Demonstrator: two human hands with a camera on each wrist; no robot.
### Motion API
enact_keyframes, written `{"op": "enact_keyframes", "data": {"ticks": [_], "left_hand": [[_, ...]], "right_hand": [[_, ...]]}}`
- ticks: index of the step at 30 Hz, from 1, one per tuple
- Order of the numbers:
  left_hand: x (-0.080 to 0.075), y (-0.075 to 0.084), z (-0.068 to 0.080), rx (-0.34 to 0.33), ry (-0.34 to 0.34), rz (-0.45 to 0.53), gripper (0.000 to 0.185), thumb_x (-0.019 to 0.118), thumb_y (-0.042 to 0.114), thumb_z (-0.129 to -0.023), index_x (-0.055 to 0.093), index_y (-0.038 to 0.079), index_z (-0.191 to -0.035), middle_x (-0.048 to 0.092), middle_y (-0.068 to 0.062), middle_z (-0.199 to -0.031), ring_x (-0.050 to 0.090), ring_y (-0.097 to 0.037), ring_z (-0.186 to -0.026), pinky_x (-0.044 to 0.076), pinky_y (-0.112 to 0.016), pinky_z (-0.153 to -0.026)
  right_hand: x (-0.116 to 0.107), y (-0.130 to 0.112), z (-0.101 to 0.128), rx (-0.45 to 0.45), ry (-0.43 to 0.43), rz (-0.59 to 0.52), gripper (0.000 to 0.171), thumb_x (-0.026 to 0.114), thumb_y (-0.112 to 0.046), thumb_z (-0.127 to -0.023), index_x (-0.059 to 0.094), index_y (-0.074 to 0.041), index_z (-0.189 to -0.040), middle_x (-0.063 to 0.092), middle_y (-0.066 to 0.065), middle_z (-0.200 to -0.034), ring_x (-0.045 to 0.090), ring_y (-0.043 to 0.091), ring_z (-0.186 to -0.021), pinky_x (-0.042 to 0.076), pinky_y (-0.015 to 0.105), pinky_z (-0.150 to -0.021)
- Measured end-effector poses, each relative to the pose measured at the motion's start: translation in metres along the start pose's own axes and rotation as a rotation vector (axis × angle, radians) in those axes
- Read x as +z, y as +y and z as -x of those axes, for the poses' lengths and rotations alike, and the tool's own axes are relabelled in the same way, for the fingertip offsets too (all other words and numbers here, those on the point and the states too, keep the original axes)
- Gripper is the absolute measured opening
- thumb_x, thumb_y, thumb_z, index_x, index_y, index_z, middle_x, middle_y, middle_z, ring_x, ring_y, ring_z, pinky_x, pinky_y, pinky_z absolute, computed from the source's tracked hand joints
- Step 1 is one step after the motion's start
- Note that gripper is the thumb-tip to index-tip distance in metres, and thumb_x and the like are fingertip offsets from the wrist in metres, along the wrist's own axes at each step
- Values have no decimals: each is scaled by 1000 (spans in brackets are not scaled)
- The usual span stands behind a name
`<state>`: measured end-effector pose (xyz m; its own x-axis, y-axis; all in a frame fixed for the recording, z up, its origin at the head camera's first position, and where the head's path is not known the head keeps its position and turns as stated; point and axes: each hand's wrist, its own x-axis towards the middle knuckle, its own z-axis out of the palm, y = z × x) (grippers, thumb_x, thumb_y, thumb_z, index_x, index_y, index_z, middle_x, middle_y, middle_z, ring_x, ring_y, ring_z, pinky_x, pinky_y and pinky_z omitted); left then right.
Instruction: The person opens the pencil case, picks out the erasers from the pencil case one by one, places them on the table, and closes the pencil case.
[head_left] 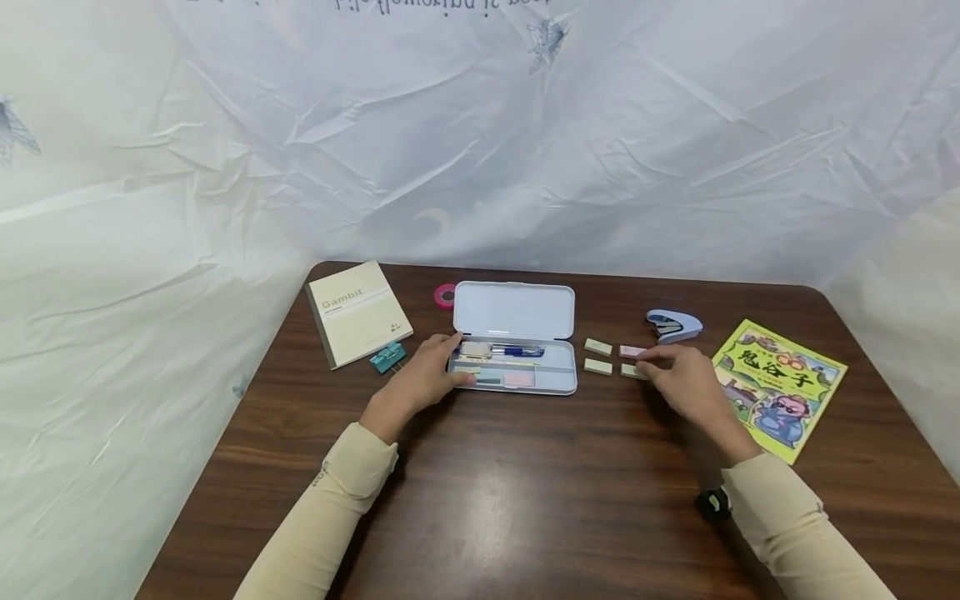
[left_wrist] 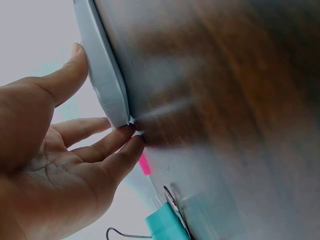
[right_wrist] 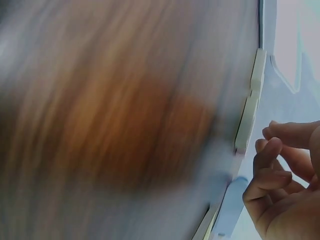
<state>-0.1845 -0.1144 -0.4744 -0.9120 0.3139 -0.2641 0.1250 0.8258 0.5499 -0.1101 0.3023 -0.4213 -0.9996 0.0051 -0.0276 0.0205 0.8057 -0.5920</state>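
Head: bright, diffuse light; white glare on desk (head_left: 540,458), 6 o'clock | 2 wrist views: dimmer, desk blurred (left 3 o'clock, right 9 o'clock), pale backdrop (head_left: 450,150) washed out | left hand (left_wrist: 65,175), right hand (right_wrist: 285,200) sharper

Wrinkled white sheeting (head_left: 480,150) hangs behind a glossy brown wooden table (head_left: 465,475).
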Motion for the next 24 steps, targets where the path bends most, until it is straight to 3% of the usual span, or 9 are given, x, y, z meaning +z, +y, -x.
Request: {"op": "enact_keyframes", "data": {"ticks": [4,8,10,19,24], "left_hand": [[1,-2,-1,5,-3,4,96,82,49,-106,35,12,-181,42,-20,-181,41,-36,-170,39,-58,-138],[1,-2,-1,17,0,8,96,83,48,-106,35,10,-181,43,-22,-181,42,-37,-169,39,-59,-138],[1,-1,0,16,3,10,96,83,47,-106,35,10,-180,43,-22,-181,42,-37,-169,39,-59,-138],[-3,6,7,18,8,39,95,84,44,-106,36,8,-180,42,-23,-181,41,-39,-169,38,-59,-139],[-4,8,9,35,24,44,94,85,41,-105,38,5,-178,44,-26,-179,43,-41,-168,39,-59,-138]], "right_hand": [[9,-13,-3,-40,18,11,26,78,-19,-110,86,-2,-127,80,30,-132,60,25,-77,43,36,-71],[17,-29,-7,-60,17,24,25,80,-22,-108,88,-7,-126,81,26,-135,76,36,-104,51,37,-78],[22,-38,-10,-59,11,27,26,80,-24,-108,88,-9,-128,81,24,-137,77,38,-108,53,36,-76],[51,-78,-27,-89,-4,39,30,86,-29,-104,89,-14,-130,83,20,-136,72,29,-91,43,29,-61],[67,-100,-36,-114,-59,0,30,87,-31,-103,89,-16,-129,82,19,-138,45,16,-61,29,28,-50]]}}
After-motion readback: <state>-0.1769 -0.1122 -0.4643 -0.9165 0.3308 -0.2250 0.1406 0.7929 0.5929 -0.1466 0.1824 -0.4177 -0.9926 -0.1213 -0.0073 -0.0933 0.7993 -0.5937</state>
